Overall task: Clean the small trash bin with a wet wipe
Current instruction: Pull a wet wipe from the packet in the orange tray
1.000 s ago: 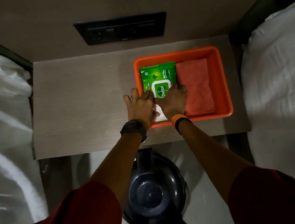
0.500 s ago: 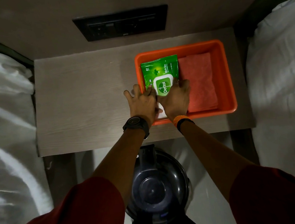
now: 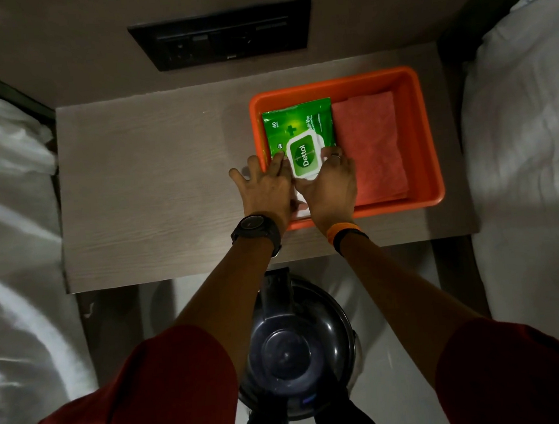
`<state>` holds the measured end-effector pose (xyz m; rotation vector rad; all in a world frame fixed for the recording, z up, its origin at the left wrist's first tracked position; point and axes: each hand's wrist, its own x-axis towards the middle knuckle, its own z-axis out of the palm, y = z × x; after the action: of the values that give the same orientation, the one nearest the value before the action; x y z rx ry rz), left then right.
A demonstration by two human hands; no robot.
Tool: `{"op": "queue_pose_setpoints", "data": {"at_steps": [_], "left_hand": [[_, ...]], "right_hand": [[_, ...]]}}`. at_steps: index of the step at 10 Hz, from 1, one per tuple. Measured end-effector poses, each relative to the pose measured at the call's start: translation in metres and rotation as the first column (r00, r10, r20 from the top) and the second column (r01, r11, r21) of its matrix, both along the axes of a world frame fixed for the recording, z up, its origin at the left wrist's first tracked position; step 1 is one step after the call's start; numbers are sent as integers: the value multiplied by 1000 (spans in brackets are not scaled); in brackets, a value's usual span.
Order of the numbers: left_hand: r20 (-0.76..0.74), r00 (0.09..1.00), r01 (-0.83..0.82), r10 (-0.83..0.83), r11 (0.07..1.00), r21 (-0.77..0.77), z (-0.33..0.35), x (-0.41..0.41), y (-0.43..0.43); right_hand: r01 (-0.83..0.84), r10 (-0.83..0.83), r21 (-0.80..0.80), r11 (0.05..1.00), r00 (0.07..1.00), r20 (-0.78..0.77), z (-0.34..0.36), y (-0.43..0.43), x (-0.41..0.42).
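A green wet wipes pack (image 3: 298, 123) lies in the left half of an orange tray (image 3: 429, 139) on the bedside table. My left hand (image 3: 266, 189) presses on the pack's near left edge with fingers spread. My right hand (image 3: 331, 187) grips the pack's white lid (image 3: 304, 156) from the right and near side. A bit of white (image 3: 301, 205) shows between my hands; I cannot tell what it is. The small dark trash bin (image 3: 295, 351), round and with its lid on, stands on the floor below the table's front edge, between my arms.
A folded pink cloth (image 3: 370, 144) fills the tray's right half. The wooden table top (image 3: 156, 188) stretches to the left. A black socket panel (image 3: 220, 35) sits on the wall behind. White beds (image 3: 9, 233) flank the table on both sides.
My fingers have slid off the white lid, so more of it shows, and it looks slightly raised. Both hands stay on the pack.
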<state>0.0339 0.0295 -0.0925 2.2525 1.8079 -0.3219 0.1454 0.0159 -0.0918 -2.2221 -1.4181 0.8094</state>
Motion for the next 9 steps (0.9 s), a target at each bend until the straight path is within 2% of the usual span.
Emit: {"op": "queue_pose_setpoints", "data": {"at_steps": [1,2,3,4,5,6,7,8,9], "left_hand": [[14,999,-37,38,999,-26,0,1,-5],[112,991,-54,67,992,-118,12,3,0],[358,894,-168,269,942,-290,15,-3,3],[595,531,-383,603,797,-466,22,-6,13],[589,573,-358,570,820,-446,28,-2,13],[578,607,-371,545,838,-400,27,-1,19],[593,587,-384,551,834,-395,24,-1,19],[616,561,-375,553,833,-407,18,-5,17],[612,578,-365,540,841,-399,16,-6,16]], "right_hand": [[-17,17,23,1000,999,-27,0,-2,1],[-55,57,51,997,998,-37,3,-9,4],[-95,102,109,989,993,-56,10,-17,5],[-224,224,104,969,974,20,13,-24,8],[-312,303,77,947,947,106,11,-28,12],[-320,308,88,943,943,126,5,-21,21],[-252,242,103,962,965,100,3,-9,25],[-222,220,18,975,972,88,2,14,27],[-249,257,-70,966,958,131,1,24,26]]}}
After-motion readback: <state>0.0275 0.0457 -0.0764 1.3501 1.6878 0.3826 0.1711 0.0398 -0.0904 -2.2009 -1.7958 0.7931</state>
